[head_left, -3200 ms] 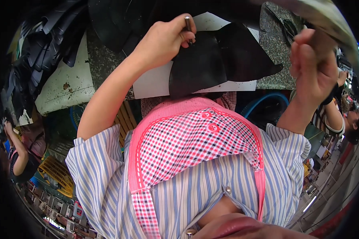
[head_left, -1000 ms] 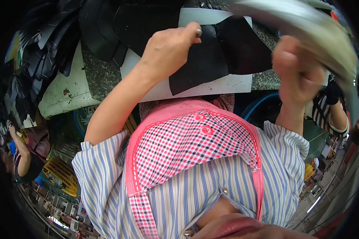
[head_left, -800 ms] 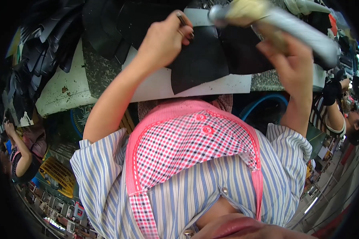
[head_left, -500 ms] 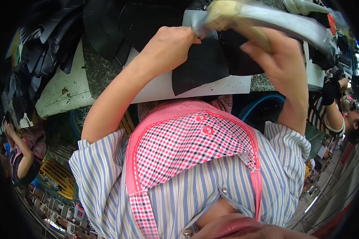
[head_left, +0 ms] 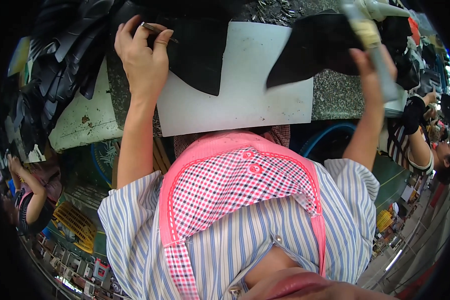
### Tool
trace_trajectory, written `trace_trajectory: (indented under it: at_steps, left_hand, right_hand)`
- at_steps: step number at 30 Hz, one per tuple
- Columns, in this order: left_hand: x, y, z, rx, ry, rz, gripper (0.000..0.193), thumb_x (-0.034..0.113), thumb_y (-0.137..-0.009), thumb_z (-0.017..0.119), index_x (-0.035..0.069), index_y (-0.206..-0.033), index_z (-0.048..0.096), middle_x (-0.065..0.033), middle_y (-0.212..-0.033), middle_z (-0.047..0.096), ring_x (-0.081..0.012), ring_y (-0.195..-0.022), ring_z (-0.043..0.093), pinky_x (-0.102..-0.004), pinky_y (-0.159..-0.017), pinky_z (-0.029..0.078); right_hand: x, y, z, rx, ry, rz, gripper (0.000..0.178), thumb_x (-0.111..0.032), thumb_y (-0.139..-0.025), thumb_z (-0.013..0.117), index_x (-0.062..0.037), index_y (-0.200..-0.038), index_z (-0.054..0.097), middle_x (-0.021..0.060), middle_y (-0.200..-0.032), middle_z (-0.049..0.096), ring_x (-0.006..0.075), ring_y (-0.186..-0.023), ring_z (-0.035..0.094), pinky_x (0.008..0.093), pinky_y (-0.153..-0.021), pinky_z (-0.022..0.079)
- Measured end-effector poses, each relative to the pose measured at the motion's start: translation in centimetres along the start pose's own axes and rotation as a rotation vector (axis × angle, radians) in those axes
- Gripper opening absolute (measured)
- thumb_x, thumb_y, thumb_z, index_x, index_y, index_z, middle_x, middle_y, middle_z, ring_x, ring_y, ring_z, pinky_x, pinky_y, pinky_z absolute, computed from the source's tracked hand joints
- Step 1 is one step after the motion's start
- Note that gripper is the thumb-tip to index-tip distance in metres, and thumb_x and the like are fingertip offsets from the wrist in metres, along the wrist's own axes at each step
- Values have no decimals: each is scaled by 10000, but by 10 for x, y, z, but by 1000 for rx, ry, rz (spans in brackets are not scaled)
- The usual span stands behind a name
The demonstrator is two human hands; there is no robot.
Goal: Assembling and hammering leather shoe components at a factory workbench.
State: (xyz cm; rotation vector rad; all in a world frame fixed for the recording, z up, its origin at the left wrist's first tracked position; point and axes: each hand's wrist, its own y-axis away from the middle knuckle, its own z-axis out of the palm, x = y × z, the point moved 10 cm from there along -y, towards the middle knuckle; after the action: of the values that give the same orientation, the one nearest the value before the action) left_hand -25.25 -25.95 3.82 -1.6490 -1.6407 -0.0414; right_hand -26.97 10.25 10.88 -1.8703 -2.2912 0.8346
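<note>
My left hand (head_left: 146, 57) is at the far left of the white sheet, with a small metal punch (head_left: 154, 28) held between its fingers. Below it lies a black leather-like piece (head_left: 197, 55), partly on the white sheet (head_left: 260, 105). My right hand (head_left: 374, 72) grips a hammer (head_left: 367, 35) with yellowish wrapping round it, smeared by motion. A second black piece (head_left: 310, 47) reaches from the sheet's right side to my right hand. Whether those fingers also pinch it I cannot tell.
Stacked black pieces (head_left: 67, 55) hang over the bench at the left. Small metal bits (head_left: 275, 11) lie on the speckled bench top (head_left: 337, 95) at the back. A blue round rim (head_left: 327, 135) shows under the bench. Co-workers sit at both sides.
My hands have moved apart, the left with the punch to the left, the right with the hammer to the right. One black piece has shifted right, baring the white sheet between the pieces.
</note>
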Motion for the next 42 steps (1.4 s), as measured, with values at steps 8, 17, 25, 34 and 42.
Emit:
trace_trajectory:
  at_steps: [8,17,25,34,42]
  left_hand:
    - [21,1,22,-54,280,-19,94,66,-722,614,20,-779,554,-101,-810,602,-274,-866,579,-325,-724,454]
    - [64,27,84,-634,717,-24,58,58,-805,530,28,-848,505,-87,-808,622,-170,-744,597,-277,-722,455]
    - [29,22,56,-340,519,-180,118,110,-803,571,10,-829,512,-58,-643,594,-101,-561,572,-218,-515,446]
    - [13,23,60,-309,619,-311,131,92,-780,590,11,-821,497,-74,-677,625,-137,-576,620,-212,-508,473]
    - [61,27,50,-249,100,318,129,94,-765,577,42,-860,506,-85,-602,570,-213,-533,581,-291,-477,446]
  right_hand:
    - [107,3,-24,121,-49,418,411,-368,-737,632,-73,-1020,587,45,-975,596,162,-801,576,264,-649,438]
    - [-85,52,68,-624,-607,19,222,-138,-695,650,-40,-891,615,88,-728,618,173,-616,581,269,-567,449]
    - [-73,65,105,-614,-330,34,302,-264,-715,625,-92,-959,583,134,-713,586,322,-666,571,348,-591,446]
    - [-65,47,93,-625,-528,241,265,-183,-701,653,-27,-912,615,56,-645,590,97,-568,523,245,-555,428]
    - [-152,-7,57,-471,-376,-217,204,-198,-769,633,-24,-858,577,24,-598,519,87,-520,464,218,-475,359]
